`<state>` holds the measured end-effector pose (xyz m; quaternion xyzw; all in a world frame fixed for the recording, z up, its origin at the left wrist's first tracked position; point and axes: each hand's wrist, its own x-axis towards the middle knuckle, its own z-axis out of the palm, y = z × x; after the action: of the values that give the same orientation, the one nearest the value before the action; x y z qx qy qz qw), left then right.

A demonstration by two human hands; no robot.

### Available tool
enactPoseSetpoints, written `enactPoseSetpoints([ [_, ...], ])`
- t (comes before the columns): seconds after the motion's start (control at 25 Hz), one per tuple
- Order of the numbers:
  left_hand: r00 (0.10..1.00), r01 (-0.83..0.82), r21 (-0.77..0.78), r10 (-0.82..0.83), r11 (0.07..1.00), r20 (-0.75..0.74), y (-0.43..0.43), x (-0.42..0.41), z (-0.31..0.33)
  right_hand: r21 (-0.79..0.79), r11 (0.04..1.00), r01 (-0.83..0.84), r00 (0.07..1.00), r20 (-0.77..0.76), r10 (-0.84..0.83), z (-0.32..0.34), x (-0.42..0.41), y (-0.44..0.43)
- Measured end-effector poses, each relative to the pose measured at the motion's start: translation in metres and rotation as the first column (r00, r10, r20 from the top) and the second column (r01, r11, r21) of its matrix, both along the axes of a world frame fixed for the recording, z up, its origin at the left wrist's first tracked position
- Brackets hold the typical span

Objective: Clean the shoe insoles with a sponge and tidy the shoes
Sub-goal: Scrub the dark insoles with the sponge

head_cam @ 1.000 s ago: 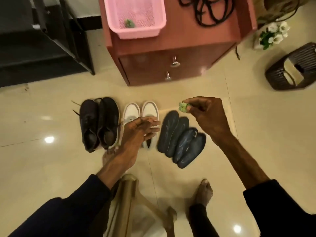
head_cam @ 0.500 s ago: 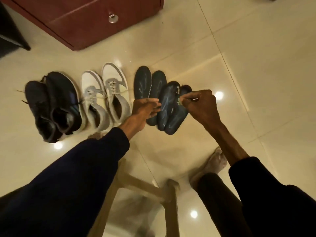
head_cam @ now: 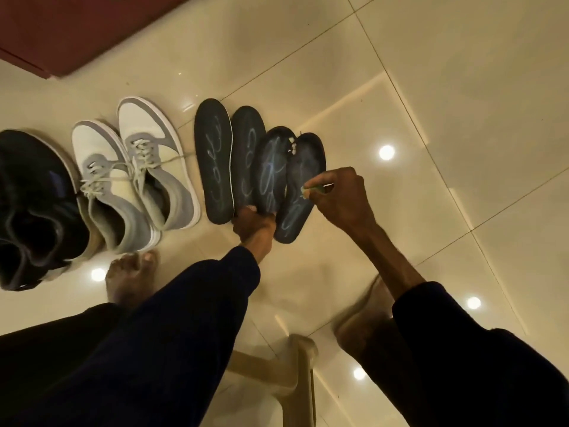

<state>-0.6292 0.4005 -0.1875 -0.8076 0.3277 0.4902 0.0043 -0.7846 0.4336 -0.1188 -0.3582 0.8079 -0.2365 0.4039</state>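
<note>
Green sponge (head_cam: 312, 188) pinched by right hand (head_cam: 341, 198) (against outermost insole (head_cam: 294, 218)) | left hand (head_cam: 252, 222) grips neighbouring insole (head_cam: 271, 167)

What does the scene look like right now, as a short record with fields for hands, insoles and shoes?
left hand: grips near end of third insole
right hand: pinches green sponge on rightmost insole
insoles: four, dark, side by side on floor, pale scribbles on each
shoes: white-grey sneakers beside insoles, black shoes farther left
</note>
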Motion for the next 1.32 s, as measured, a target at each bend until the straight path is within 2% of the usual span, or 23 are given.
enactPoseSetpoints([
  [0.12,0.993,-0.096,0.03,0.098,0.995,-0.06,-0.007,0.003,-0.007,0.011,0.999,-0.032,0.999,-0.02,0.032,-0.002,0.001,-0.008],
  [0.2,0.99,-0.094,0.003,0.094,0.996,-0.102,-0.017,0.008,-0.008,0.021,0.999,-0.046,0.998,-0.039,0.047,0.002,0.002,-0.019],
  [0.4,0.93,-0.106,0.093,0.132,0.99,-0.342,-0.042,0.025,0.017,0.02,0.997,-0.07,0.994,-0.078,0.071,0.028,0.006,-0.044],
  [0.56,0.788,-0.115,0.145,0.179,0.983,-0.589,-0.062,0.037,0.072,-0.081,0.996,-0.047,0.995,-0.095,0.04,0.075,0.012,-0.045],
  [0.68,0.697,-0.076,0.14,0.153,0.987,-0.701,-0.072,0.041,0.128,-0.139,0.988,-0.067,0.993,-0.101,0.053,0.125,0.022,-0.042],
  [0.8,0.568,-0.007,0.116,0.1,0.993,-0.817,-0.078,0.048,0.191,-0.236,0.964,-0.122,0.986,-0.144,0.09,0.179,0.041,-0.037],
  [1.0,0.435,0.063,0.043,0.012,0.997,-0.901,-0.074,0.068,0.298,-0.417,0.869,-0.265,0.934,-0.335,0.124,0.252,0.076,-0.023],
  [1.16,0.321,0.004,0.133,0.124,0.991,-0.939,-0.049,0.098,0.352,-0.507,0.77,-0.387,0.856,-0.507,0.095,0.293,0.107,0.004],
  [1.24,0.292,-0.029,0.155,0.157,0.987,-0.944,-0.038,0.108,0.36,-0.511,0.735,-0.445,0.821,-0.561,0.107,0.302,0.122,0.016],
  [1.32,0.284,-0.042,0.156,0.162,0.987,-0.945,-0.029,0.113,0.357,-0.422,0.727,-0.541,0.78,-0.574,0.248,0.303,0.131,0.026],
])
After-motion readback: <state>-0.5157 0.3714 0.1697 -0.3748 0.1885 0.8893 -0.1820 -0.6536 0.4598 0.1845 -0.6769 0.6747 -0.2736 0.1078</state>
